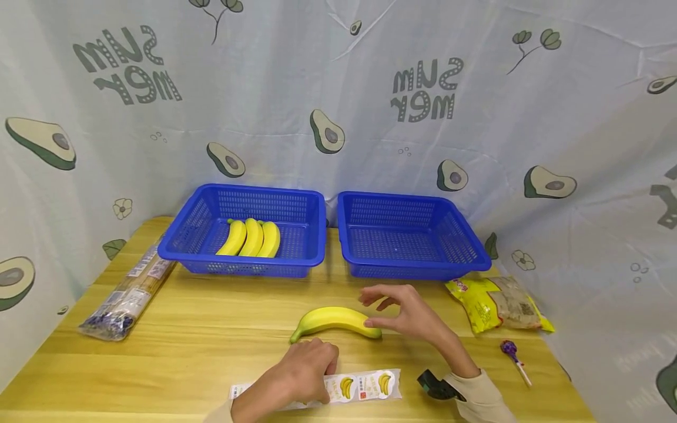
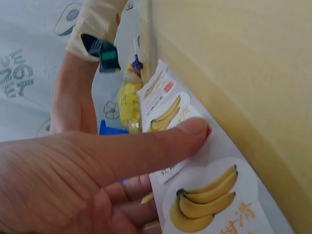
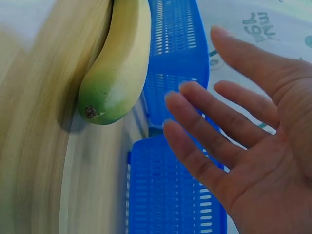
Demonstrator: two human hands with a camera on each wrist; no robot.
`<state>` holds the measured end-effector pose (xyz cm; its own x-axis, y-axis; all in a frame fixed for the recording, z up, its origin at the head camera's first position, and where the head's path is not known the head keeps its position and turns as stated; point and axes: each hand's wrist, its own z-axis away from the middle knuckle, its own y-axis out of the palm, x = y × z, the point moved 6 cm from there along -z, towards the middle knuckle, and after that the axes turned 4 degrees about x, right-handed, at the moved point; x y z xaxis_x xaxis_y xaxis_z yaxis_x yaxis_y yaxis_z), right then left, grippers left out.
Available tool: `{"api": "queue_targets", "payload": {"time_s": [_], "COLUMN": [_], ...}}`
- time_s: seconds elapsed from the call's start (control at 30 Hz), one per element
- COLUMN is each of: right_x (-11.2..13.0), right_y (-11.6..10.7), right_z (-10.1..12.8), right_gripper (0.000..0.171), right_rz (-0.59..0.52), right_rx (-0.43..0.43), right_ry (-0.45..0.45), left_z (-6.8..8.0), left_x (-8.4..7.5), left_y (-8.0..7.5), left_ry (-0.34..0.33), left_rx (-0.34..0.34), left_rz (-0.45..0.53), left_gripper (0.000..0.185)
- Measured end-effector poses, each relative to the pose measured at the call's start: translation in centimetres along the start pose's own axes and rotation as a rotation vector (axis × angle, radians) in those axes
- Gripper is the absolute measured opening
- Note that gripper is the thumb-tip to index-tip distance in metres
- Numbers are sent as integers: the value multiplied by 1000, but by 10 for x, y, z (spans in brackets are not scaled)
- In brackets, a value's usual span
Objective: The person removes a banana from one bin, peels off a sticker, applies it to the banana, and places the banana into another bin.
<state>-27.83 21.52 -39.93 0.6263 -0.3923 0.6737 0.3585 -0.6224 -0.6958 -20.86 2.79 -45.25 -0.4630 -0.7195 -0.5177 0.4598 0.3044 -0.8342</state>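
Note:
A single yellow banana (image 1: 333, 320) lies on the wooden table (image 1: 201, 335) in front of me. My right hand (image 1: 394, 308) hovers at its right end, fingers spread and straight; in the right wrist view the right hand (image 3: 214, 112) is apart from the banana (image 3: 122, 63). My left hand (image 1: 312, 361) sits near the table's front edge on a white sticker strip (image 1: 370, 385) printed with banana pictures. In the left wrist view my thumb (image 2: 185, 134) presses on top of the sticker strip (image 2: 209, 195) while curled fingers lie at its edge, pinching it.
Two blue baskets stand at the back: the left basket (image 1: 240, 261) holds three bananas (image 1: 254, 238), the right basket (image 1: 418, 271) holds nothing. A yellow snack bag (image 1: 497, 302) and a purple lollipop (image 1: 510, 349) lie at the right, a long clear packet (image 1: 127, 294) at the left.

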Motion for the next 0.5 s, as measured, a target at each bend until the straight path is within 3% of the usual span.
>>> {"api": "queue_targets", "payload": {"time_s": [0.1,0.2,0.37,0.5], "right_x": [4,8,16,17], "right_y": [4,12,23,27], "right_z": [0,0,1,-1], "right_gripper": [46,44,41,45], "right_rz": [-37,-119,-227,-225], "right_rx": [69,181,321,344], "right_ry": [-33,-63,-74,-48], "left_z": [-2,0,5,7], "left_x": [6,9,12,17], "left_y": [-2,-14,-45,-65], "left_ry": [34,70,124,140], "left_rx": [67,112,109,101], "left_rz": [38,98,222,293], "left_gripper": [43,34,24,21]}}
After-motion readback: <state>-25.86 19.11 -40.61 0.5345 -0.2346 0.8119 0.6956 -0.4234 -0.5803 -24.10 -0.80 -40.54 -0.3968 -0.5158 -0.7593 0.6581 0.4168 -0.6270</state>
